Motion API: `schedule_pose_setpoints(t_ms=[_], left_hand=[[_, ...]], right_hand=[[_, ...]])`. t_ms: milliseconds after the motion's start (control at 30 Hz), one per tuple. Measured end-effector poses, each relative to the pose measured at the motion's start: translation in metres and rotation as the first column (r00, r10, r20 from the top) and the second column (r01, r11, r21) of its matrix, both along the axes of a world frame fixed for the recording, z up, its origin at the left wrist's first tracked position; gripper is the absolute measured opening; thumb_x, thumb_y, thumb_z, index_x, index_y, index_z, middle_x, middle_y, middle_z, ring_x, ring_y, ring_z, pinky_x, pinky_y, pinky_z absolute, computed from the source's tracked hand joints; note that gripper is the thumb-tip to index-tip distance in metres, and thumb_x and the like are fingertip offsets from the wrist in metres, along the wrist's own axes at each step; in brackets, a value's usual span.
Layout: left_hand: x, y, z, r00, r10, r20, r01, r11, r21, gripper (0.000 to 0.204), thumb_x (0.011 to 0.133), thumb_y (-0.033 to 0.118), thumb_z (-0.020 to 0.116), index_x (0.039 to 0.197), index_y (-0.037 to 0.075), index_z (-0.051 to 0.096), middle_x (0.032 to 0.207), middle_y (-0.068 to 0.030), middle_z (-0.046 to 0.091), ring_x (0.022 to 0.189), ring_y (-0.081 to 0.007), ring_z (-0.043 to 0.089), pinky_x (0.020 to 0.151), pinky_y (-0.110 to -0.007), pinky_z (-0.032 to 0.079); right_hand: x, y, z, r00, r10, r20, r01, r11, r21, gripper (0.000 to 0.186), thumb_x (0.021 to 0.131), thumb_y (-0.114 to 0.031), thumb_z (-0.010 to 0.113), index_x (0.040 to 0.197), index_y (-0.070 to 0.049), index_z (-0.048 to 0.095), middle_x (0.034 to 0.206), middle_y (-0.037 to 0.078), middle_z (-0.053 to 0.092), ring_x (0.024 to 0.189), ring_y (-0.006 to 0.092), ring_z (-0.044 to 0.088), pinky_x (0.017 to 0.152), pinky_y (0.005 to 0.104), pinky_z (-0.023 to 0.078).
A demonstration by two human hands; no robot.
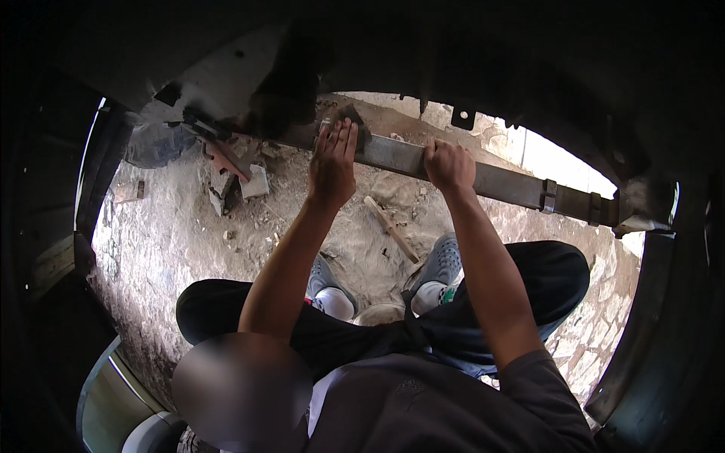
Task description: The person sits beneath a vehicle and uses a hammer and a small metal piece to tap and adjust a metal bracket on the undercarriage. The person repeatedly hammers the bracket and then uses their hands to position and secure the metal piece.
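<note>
A long grey metal bar (396,155) crosses in front of me, sloping down to the right. My left hand (332,166) lies on its left part with the fingers stretched out together. Beneath and beside those fingers is a dark, thin piece (363,130), perhaps cloth or abrasive sheet; I cannot tell which. My right hand (451,164) is closed over the bar farther right, the fingers curled round its far edge. A metal clamp band (549,195) encircles the bar near its right end.
A wooden stick (391,229) lies on the dirt between my shoes. Broken blocks (255,182) and a reddish piece (225,157) lie at the left, with a small brick (129,191) beyond them. Dark bodywork surrounds me, and a bracket with a hole (464,116) hangs above the bar.
</note>
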State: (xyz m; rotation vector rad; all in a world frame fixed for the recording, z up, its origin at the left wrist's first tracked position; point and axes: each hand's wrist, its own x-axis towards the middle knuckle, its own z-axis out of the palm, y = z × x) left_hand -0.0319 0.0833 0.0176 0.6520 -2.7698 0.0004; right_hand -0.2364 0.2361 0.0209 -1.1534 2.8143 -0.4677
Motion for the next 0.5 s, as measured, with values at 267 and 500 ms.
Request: schedule_pose_setpoints(t_ms=[267, 500], left_hand=[[0.022, 0.055, -0.001, 0.992, 0.071, 0.109, -0.083, 0.99, 0.113, 0.119, 0.065, 0.023, 0.093, 0.161, -0.007, 0.028, 0.167, -0.0258, 0.031, 0.156, -0.0369, 0.033, 0.133, -0.048, 0.017], [0.027, 0.053, -0.01, 0.995, 0.072, 0.068, -0.075, 0.996, 0.051, 0.114, 0.067, 0.023, 0.088, 0.161, -0.005, 0.029, 0.167, -0.0243, 0.033, 0.156, -0.0351, 0.033, 0.134, -0.047, 0.013]], right_hand=[[-0.006, 0.002, -0.002, 1.0, -0.017, -0.006, 0.017, 1.0, 0.0, 0.049, 0.106, -0.04, 0.044, 0.094, -0.01, 0.081, 0.092, 0.02, 0.078, 0.091, 0.0379, 0.075, 0.097, 0.0477, 0.051], [-0.007, 0.0, -0.009, 1.0, -0.019, -0.003, 0.019, 0.999, 0.03, 0.052, 0.105, -0.042, 0.046, 0.095, -0.006, 0.082, 0.096, 0.021, 0.078, 0.096, 0.0387, 0.075, 0.1, 0.0468, 0.051]])
